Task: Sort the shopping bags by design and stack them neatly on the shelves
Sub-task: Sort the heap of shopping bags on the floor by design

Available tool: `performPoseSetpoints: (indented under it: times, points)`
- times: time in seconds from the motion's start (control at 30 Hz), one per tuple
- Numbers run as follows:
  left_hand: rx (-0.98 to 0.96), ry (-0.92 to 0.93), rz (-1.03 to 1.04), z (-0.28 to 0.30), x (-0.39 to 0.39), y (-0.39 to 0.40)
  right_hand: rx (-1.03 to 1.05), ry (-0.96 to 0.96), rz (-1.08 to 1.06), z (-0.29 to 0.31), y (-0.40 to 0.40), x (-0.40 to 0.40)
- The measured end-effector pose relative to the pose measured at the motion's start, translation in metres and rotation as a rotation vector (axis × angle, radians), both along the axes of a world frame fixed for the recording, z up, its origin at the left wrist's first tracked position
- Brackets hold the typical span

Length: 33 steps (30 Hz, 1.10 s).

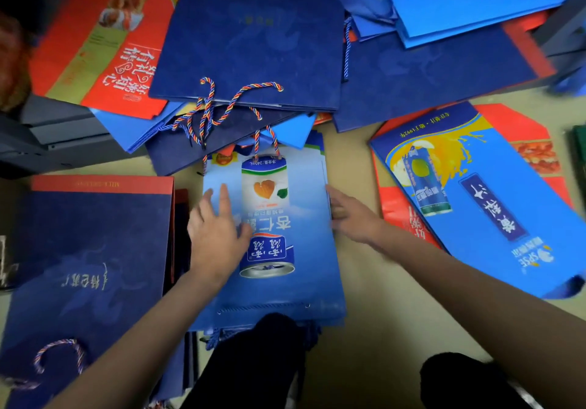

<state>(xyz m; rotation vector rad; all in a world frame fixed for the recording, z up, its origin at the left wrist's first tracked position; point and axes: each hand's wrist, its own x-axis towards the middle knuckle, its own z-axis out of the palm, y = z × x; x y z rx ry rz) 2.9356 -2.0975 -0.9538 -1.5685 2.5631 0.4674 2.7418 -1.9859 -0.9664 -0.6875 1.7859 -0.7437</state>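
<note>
Two sorted piles so far, navy pile (85,250) and light-blue pile (272,250) on the floor, which the flat left hand (215,234) and right hand (352,218) square; mixed heap (253,44) remains unshelved.

Light-blue can-print bag (272,234) flat atop matching stack; navy bags (250,34) piled beyond.

Bare floor (355,161) gap runs between crowding bag piles (253,44).
</note>
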Motion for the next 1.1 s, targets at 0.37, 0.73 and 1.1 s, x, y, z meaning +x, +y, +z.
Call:
performPoseSetpoints:
  times: [0.37,0.73,1.1]
  points:
    - [-0.465,0.113,-0.502,0.057,-0.105,-0.082,-0.206,-0.385,-0.659,0.075,-0.032,-0.063]
    - [-0.743,-0.034,-0.770,0.080,-0.137,-0.104,-0.222,-0.383,-0.548,0.101,-0.010,-0.075]
    - [-0.275,0.456,-0.784,0.066,-0.033,-0.023,-0.337,-0.191,-0.492,0.079,-0.039,-0.064]
